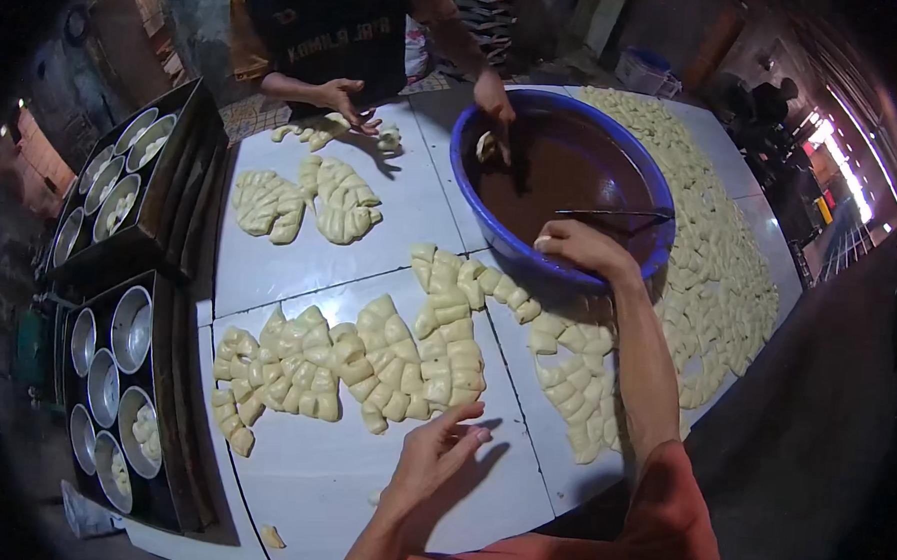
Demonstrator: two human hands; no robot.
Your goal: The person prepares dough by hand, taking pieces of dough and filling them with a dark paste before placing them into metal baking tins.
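Observation:
My left hand [435, 454] hovers over the white table, thumb and fingers apart and nothing between them. Just beyond it lies a band of pale dough pieces [300, 364] pressed together in rows. My right hand [588, 248] is over the near rim of a blue basin [491, 222] of brown liquid [558, 170]. Its fingers are curled in, and a small pale bit shows at their tips, too little to name. More dough pieces [576, 386] lie beneath my right forearm. A dark flat bar [617, 213] reaches across the basin's right side.
Across the table [309, 494] stands a co-worker, one hand [494, 97] over the basin with a dough piece [486, 147], the other [348, 102] over dough. Dough clumps [342, 200] lie nearby. Many pieces [709, 271] cover the right side. Trays [177, 428] of round tins [132, 328] stand left.

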